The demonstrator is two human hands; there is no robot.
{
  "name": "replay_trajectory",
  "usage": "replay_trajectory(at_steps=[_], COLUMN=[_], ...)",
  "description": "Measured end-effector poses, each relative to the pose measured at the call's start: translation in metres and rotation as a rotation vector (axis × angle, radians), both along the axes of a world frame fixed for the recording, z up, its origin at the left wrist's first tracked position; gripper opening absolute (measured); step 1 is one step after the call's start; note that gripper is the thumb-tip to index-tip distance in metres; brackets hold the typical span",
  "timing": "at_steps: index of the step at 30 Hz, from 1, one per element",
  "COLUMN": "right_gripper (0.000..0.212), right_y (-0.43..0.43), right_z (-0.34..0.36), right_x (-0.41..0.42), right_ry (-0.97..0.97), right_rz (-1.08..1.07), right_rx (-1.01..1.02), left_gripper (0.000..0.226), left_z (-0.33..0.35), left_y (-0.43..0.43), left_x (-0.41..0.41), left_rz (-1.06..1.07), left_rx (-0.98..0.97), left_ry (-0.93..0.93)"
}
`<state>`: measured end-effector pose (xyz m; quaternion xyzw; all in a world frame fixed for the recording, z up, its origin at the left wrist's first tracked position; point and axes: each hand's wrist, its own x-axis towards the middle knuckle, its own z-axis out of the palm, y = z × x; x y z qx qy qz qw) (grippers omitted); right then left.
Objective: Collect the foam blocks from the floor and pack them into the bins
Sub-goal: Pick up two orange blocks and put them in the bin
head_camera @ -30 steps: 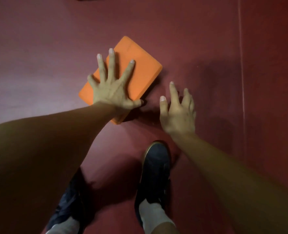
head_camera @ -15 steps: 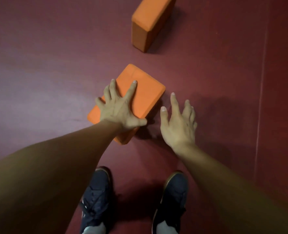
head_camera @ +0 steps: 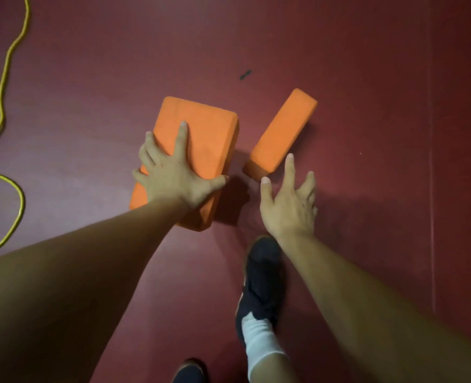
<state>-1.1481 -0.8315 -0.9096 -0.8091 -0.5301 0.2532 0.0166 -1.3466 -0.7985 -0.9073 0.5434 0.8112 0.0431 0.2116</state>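
A large orange foam block (head_camera: 201,139) is held in my left hand (head_camera: 173,178). The fingers spread over its top and left edge, and the thumb hooks its right side. A second orange foam block (head_camera: 281,131) stands on its long edge on the dark red floor just to the right. My right hand (head_camera: 287,205) hovers at that block's near end with fingers extended and holds nothing. The index fingertip is beside the block's near corner, and I cannot tell whether it touches.
A yellow cord (head_camera: 5,78) snakes along the left side of the floor. My dark shoe with a white sock (head_camera: 262,277) stands below the right hand, and another shoe tip (head_camera: 190,369) shows at the bottom edge. A floor seam (head_camera: 432,217) runs down the right.
I have stepped forward, so the second block now lies right beside the held one. My right hand has come up to its near end. The left hand's hold is unchanged.
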Motion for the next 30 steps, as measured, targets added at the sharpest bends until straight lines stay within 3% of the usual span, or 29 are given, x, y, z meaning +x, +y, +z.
replay_trajectory(at_steps=[5, 9, 12, 15, 21, 30], right_gripper=[0.073, 0.086, 0.1, 0.099, 0.085, 0.083], right_y=[0.083, 0.133, 0.154, 0.161, 0.152, 0.072], right_z=[-0.04, -0.071, -0.083, -0.089, -0.051, 0.055], right_x=[0.0, -0.005, -0.009, -0.008, 0.02, 0.073], right_ry=[0.045, 0.128, 0.163, 0.183, 0.23, 0.228], right_rz=[-0.048, -0.201, -0.285, -0.305, -0.382, -0.492], right_rx=[0.052, 0.152, 0.093, 0.044, 0.087, 0.285], left_gripper=[0.126, 0.125, 0.124, 0.124, 0.123, 0.125], left_z=[-0.038, -0.065, -0.078, -0.082, -0.043, 0.073], left_y=[0.069, 0.106, 0.121, 0.134, 0.158, 0.155], left_x=[0.002, 0.002, 0.006, 0.012, 0.03, 0.099], left_rz=[0.161, 0.147, 0.111, 0.124, 0.079, -0.296], left_rx=[0.065, 0.041, 0.034, 0.01, 0.005, 0.044], left_ry=[-0.057, -0.071, -0.066, -0.069, -0.075, -0.1])
